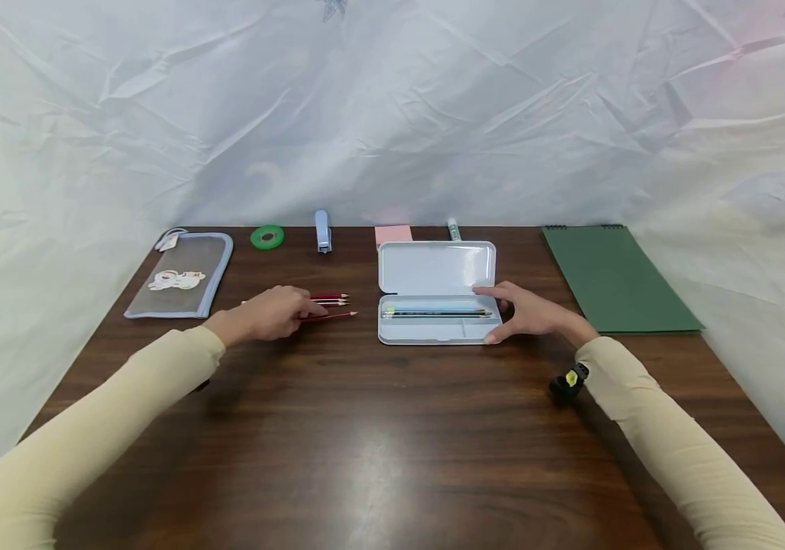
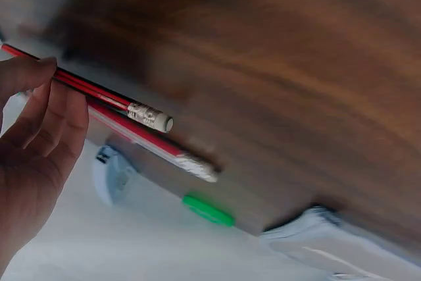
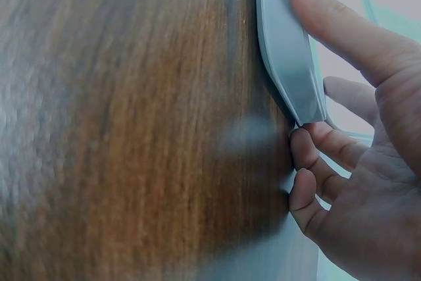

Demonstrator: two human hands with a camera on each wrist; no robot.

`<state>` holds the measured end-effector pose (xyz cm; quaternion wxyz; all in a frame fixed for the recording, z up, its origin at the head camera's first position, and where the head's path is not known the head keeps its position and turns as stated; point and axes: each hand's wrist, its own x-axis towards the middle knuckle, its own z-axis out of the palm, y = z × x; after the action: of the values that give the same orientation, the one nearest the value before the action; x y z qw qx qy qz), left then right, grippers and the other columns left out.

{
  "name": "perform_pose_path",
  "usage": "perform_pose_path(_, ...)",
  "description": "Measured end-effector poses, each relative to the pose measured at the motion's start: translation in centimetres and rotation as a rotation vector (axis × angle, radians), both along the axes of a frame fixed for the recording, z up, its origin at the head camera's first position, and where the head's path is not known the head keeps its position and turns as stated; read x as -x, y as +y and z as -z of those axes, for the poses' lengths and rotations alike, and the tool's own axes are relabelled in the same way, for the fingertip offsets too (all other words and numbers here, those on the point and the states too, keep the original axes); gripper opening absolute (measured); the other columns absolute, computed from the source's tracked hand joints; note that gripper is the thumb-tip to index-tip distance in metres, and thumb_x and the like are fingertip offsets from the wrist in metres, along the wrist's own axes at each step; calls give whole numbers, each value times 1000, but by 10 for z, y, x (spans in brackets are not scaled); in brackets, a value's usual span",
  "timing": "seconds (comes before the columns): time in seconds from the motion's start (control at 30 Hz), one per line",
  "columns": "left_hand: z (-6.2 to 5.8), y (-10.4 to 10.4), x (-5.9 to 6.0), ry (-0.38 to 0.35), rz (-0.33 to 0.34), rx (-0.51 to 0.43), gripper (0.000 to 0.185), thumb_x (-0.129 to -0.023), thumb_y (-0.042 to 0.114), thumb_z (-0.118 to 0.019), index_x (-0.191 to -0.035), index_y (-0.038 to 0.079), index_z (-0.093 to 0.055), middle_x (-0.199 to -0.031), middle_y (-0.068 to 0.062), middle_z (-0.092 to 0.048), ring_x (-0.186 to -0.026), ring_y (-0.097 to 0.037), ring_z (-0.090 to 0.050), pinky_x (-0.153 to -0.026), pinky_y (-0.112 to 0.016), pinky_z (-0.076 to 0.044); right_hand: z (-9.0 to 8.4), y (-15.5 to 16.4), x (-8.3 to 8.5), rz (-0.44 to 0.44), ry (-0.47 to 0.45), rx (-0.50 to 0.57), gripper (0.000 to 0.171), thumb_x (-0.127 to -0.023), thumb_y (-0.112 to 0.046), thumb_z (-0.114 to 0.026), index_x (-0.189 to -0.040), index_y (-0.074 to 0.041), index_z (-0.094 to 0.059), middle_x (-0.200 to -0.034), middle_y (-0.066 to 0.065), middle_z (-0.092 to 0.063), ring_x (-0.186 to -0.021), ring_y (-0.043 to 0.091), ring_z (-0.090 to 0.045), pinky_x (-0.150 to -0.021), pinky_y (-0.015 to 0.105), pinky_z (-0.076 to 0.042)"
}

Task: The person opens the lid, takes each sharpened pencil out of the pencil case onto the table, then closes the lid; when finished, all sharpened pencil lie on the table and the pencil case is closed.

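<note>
My left hand (image 1: 276, 312) pinches a red-and-black striped pencil (image 2: 99, 91) between thumb and fingers, its white eraser end facing the camera in the left wrist view. Beside it lie more red pencils (image 1: 334, 296), partly covered by the hand in the head view. A white pencil case (image 1: 437, 267) stands open at the centre, lid tipped back. Several pencils (image 1: 434, 312), blue and dark green, lie in its rear compartment. My right hand (image 1: 530, 309) holds the case's right end, thumb at the front corner and a forefinger by the lid's lower edge.
A clear zip pouch (image 1: 179, 260) lies at the left, with green tape (image 1: 266, 237) and a blue stapler (image 1: 322, 231) along the back. Pink sticky notes (image 1: 393, 234) and a white-green tube (image 1: 453, 230) are behind the case. A green spiral pad (image 1: 619, 279) lies at right.
</note>
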<state>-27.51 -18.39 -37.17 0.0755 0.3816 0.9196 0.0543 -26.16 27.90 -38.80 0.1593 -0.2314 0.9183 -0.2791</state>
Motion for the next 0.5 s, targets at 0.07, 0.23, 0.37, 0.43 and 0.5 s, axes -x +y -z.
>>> perform_pose_path(0.07,4,-5,-1,36,6,7,45,-86,-7,-61,-125,12,-71,-94,-7,-65,-78,-19,-57,-71,-37,-51,1,0,-1,6,-5,-3,94,-79,-32,-85,-155,-9,-35,-118,17,-45,-103,28,-42,-85,41,-36)
perform_pose_path(0.23,9,-15,-2,146,35,23,43,-85,-7,-62,-122,13,-72,-101,-9,-67,-91,-27,-66,-78,-46,-56,2,0,-1,10,-6,-4,94,-79,-33,-85,-155,-9,-35,-119,17,-45,-104,28,-42,-85,41,-36)
perform_pose_path(0.37,10,-19,0,188,44,33,40,-85,-7,-63,-118,13,-74,-100,-10,-67,-90,-29,-67,-76,-47,-56,2,1,0,11,-1,-6,94,-79,-32,-85,-155,-9,-35,-118,17,-45,-103,28,-43,-85,40,-37)
perform_pose_path(0.43,10,-20,1,201,43,38,40,-84,-7,-63,-117,13,-74,-99,-10,-67,-89,-29,-67,-75,-47,-56,2,1,1,12,1,-7,94,-79,-32,-85,-155,-9,-35,-119,17,-45,-103,28,-43,-85,41,-37)
perform_pose_path(0.5,10,-21,3,213,42,45,39,-84,-8,-63,-115,13,-75,-99,-10,-67,-88,-29,-67,-72,-47,-56,2,1,1,13,0,-12,94,-79,-32,-85,-155,-9,-35,-119,17,-45,-103,28,-43,-85,40,-37)
